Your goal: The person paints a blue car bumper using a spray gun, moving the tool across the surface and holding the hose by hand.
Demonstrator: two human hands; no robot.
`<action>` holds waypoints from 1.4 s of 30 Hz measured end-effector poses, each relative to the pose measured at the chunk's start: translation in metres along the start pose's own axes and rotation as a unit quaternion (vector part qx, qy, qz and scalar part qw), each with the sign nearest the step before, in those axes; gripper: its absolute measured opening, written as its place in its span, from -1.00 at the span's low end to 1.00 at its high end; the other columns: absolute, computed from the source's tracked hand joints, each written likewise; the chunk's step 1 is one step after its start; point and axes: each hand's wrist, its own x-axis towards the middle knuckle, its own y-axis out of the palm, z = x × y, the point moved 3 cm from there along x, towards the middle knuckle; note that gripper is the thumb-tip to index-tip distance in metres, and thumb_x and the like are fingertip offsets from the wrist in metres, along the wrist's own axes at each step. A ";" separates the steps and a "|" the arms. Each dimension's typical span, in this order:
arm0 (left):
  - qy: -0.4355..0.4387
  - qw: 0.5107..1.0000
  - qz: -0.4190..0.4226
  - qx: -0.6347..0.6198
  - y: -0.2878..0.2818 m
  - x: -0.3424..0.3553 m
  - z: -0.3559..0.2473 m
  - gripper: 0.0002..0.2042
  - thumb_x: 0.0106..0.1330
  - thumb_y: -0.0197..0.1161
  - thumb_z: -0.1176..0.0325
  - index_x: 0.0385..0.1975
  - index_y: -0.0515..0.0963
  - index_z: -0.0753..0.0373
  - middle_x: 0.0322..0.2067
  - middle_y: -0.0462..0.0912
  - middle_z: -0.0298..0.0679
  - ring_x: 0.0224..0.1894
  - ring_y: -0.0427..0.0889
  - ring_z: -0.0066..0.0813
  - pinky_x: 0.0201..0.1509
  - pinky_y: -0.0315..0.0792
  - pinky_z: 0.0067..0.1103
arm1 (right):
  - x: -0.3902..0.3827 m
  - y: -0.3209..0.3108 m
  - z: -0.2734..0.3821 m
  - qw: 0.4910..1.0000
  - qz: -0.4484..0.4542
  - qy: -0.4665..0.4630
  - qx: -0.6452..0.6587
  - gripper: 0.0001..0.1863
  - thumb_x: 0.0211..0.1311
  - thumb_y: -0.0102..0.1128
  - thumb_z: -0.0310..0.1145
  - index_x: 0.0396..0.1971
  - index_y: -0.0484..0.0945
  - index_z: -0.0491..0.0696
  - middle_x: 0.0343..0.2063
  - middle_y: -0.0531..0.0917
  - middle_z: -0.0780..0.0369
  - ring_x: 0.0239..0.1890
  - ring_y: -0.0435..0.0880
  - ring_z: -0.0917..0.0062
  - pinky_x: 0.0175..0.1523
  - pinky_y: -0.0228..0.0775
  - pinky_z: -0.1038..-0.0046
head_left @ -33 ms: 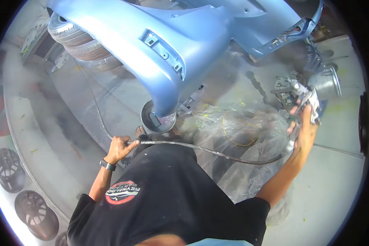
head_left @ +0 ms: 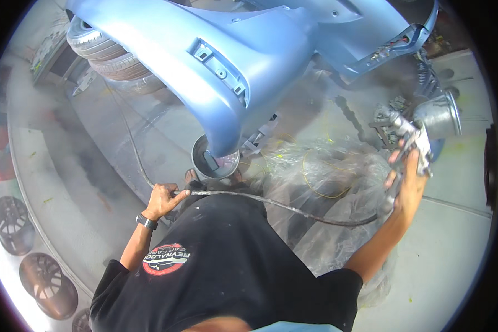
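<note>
My right hand [head_left: 408, 185] is wrapped round a metal spray gun [head_left: 420, 146] with a silver cup [head_left: 438, 115], held out at the right. From the gun's lower end a dark air hose [head_left: 293, 210] runs across the front of my body. My left hand [head_left: 163, 200], with a watch at the wrist, grips this hose at waist height. Ahead of me hangs a glossy light blue car fender [head_left: 232, 66], its narrow end pointing down toward me. A second blue body panel [head_left: 359, 39] is beyond it at the upper right, nearest to the gun.
A metal bucket [head_left: 196, 166] stands by my feet under the fender's tip. Crumpled clear plastic sheeting [head_left: 326, 177] covers the floor to its right. Stacked tires [head_left: 119, 69] sit behind the fender at the left. Several wheel rims [head_left: 44, 276] lie at the lower left.
My right hand and the spray gun have shifted slightly and turned a little. The hose near the gun sags a bit lower. My left hand keeps its grip.
</note>
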 end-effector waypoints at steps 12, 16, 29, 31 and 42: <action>-0.028 0.992 0.004 0.124 0.034 -0.041 -0.023 -0.43 0.19 0.43 -0.10 -0.67 0.57 0.40 -0.75 0.49 -0.02 -0.64 0.56 -0.10 -0.47 0.42 -0.32 | -0.068 0.001 -0.082 0.924 0.353 -0.103 0.105 -0.16 0.30 0.15 0.33 -0.02 0.44 -0.30 -0.49 0.64 0.08 -0.72 0.51 0.50 -0.62 0.29 0.49; -0.009 0.989 -0.030 0.142 0.040 -0.051 -0.036 -0.42 0.19 0.42 -0.12 -0.73 0.52 0.36 -0.77 0.48 -0.06 -0.65 0.54 -0.07 -0.45 0.43 -0.29 | -0.042 0.005 -0.096 0.946 0.290 -0.003 0.145 -0.17 0.31 0.16 0.32 0.00 0.46 -0.31 -0.45 0.64 0.09 -0.76 0.44 0.51 -0.64 0.26 0.50; -0.026 0.988 -0.040 0.147 0.041 -0.056 -0.028 -0.39 0.18 0.41 -0.16 -0.77 0.53 0.35 -0.79 0.48 -0.05 -0.68 0.52 -0.04 -0.47 0.43 -0.28 | -0.011 0.000 -0.182 0.983 0.043 0.100 0.151 -0.46 0.43 0.21 0.00 0.06 0.53 -0.21 -0.39 0.67 0.17 -0.73 0.43 0.60 -0.65 0.31 0.53; -0.015 0.987 -0.026 0.157 0.041 -0.061 -0.022 -0.38 0.17 0.40 -0.18 -0.77 0.53 0.34 -0.79 0.48 -0.05 -0.68 0.52 -0.03 -0.46 0.44 -0.29 | -0.041 -0.001 -0.190 0.977 0.099 0.088 0.168 -0.47 0.40 0.25 -0.03 0.05 0.53 -0.23 -0.39 0.68 0.15 -0.72 0.46 0.58 -0.63 0.35 0.52; -0.119 0.987 -0.013 0.109 0.085 -0.194 0.045 -0.35 0.22 0.32 -0.23 -0.72 0.61 0.38 -0.80 0.51 -0.04 -0.67 0.56 -0.02 -0.43 0.46 -0.26 | -0.184 0.028 -0.167 0.964 0.178 0.179 0.084 -0.51 0.41 0.27 -0.12 0.07 0.55 -0.26 -0.23 0.76 0.11 -0.65 0.61 0.58 -0.50 0.43 0.53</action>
